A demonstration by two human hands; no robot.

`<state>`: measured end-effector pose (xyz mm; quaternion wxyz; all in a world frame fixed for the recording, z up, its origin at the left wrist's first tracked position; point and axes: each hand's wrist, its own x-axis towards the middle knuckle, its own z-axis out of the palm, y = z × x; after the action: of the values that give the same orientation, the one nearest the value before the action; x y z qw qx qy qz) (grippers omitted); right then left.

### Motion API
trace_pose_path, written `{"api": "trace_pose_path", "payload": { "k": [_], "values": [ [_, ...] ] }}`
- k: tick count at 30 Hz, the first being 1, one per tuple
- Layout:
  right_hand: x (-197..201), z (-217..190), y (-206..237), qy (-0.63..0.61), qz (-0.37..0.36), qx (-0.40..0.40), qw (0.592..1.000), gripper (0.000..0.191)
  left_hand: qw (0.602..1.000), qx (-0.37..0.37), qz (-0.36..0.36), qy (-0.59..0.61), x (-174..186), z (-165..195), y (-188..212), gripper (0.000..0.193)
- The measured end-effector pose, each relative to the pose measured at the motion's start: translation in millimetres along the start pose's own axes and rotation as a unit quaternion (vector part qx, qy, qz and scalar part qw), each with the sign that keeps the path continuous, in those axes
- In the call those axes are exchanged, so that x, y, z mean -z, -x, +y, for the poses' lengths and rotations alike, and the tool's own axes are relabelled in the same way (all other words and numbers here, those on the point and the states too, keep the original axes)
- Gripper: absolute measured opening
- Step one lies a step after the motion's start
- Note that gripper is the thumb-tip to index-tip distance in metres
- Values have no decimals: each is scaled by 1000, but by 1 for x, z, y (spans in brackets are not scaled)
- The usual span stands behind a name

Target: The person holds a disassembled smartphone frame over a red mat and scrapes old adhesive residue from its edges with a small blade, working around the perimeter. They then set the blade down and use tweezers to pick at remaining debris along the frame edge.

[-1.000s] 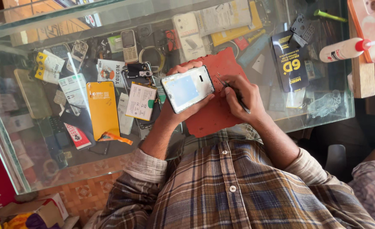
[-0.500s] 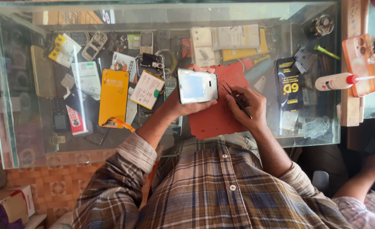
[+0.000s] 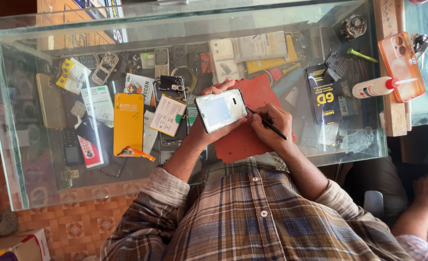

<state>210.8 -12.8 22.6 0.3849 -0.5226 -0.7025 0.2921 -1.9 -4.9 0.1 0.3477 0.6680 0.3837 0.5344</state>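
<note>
Phone (image 3: 221, 109) sits gripped in the left hand (image 3: 205, 131), screen up, held just above a red mat (image 3: 257, 96) on the glass table (image 3: 10, 121). Right hand (image 3: 271, 128) pinches a thin dark tool (image 3: 267, 123), its tip touching the phone's edge.

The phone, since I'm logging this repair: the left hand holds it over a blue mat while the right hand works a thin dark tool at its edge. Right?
Not quite. The head view shows the mat is red, not blue. The left hand holds the phone and the right hand works the thin dark tool.
</note>
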Motion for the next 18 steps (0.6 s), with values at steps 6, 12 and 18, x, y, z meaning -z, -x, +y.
{"api": "trace_pose_path", "payload": {
  "k": [6, 12, 18],
  "values": [
    [4, 2, 10, 37, 13, 31, 999, 7, 998, 34, -37, 30, 5, -4, 0, 99],
    [3, 6, 12, 36, 5, 47, 998, 8, 989, 73, -29, 123, 7, -3, 1, 90],
    [2, 7, 13, 41, 9, 45, 998, 7, 995, 52, -28, 81, 8, -1, -1, 84]
  ]
}}
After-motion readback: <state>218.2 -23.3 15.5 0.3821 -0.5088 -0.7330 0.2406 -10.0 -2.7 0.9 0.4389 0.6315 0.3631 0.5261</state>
